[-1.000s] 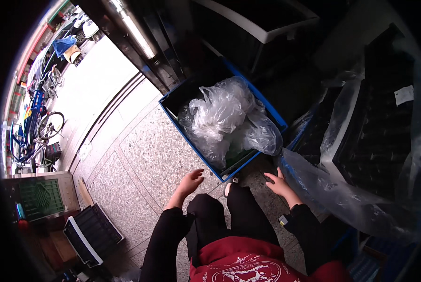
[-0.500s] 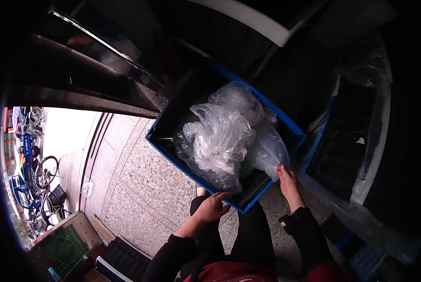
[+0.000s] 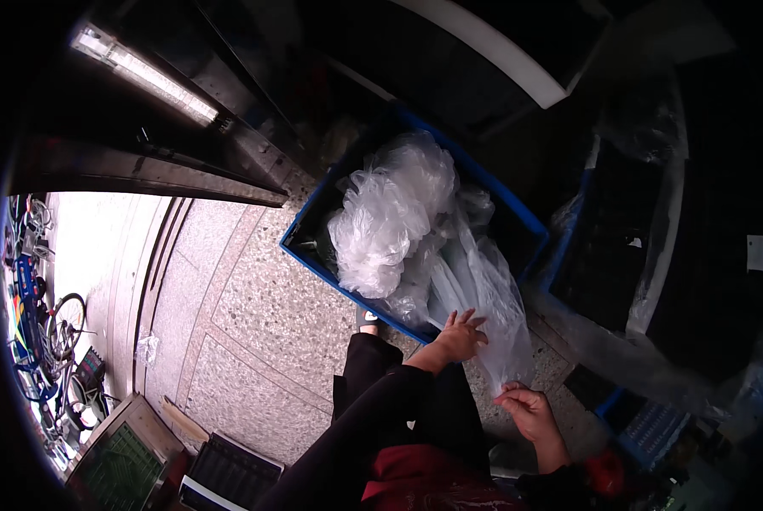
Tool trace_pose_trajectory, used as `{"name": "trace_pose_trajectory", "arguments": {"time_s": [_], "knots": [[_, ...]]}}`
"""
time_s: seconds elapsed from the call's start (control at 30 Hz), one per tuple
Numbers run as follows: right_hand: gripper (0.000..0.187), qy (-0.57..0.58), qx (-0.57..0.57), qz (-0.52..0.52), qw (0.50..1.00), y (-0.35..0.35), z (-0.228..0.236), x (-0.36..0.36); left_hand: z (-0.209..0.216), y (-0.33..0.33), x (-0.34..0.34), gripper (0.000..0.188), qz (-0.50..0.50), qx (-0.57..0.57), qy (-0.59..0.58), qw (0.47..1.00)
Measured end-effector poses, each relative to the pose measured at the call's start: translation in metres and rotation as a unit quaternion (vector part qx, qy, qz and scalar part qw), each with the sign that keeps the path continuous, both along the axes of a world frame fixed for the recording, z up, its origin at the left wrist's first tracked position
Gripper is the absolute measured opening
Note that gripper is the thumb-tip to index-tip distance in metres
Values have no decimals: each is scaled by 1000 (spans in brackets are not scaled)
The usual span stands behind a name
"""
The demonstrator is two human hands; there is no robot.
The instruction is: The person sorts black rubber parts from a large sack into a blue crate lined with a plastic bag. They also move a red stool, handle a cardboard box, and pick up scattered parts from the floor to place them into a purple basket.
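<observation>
A blue crate (image 3: 502, 194) stands in front of me, holding a heap of crumpled clear plastic film (image 3: 381, 217). One length of it, a clear plastic bag (image 3: 494, 285), is drawn out over the crate's near right corner toward me. My right hand (image 3: 528, 412) pinches the bag's gathered near end between thumb and fingers, outside the crate. Over the near rim, my left hand (image 3: 458, 341) lies against the bag's left side with its fingers apart. The bag hides part of the near rim.
Bicycles (image 3: 64, 328) stand outside at the far left, beyond a doorway. At lower left are a green tray (image 3: 121, 464) and a black crate (image 3: 232, 473). Clear sheeting (image 3: 654, 370) hangs at the right, above a blue basket (image 3: 650, 430). Speckled floor (image 3: 266, 298) lies left of the crate.
My right hand has pulled the bag toward me, out over the rim. My left hand has moved right from the near rim to the bag. The view has shifted slightly.
</observation>
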State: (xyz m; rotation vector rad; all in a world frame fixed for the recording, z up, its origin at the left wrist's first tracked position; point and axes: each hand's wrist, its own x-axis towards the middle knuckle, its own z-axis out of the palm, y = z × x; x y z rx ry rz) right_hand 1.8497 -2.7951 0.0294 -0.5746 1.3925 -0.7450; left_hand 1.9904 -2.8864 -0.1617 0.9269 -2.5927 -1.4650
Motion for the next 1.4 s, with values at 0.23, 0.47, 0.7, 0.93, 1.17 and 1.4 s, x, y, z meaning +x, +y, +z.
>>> {"name": "trace_pose_trajectory", "arguments": {"time_s": [0.23,0.47,0.7,0.93,1.17,1.4], "knots": [[82,193,176,-79,962,-5,-57,-7,0,67,56,41,-13,225,66,972],[40,75,141,170,972,46,-134,45,-1,8,143,59,-54,179,95,978],[24,44,18,-466,883,52,-78,-68,-93,-135,121,120,341,-120,-328,873],[50,588,104,-235,767,53,-99,-89,-245,-116,107,41,161,75,-167,970],[61,369,-87,103,920,-67,-101,6,-71,-14,67,34,58,197,170,964],[36,300,53,-20,952,-10,-200,-18,-46,-85,109,70,89,339,190,917]]}}
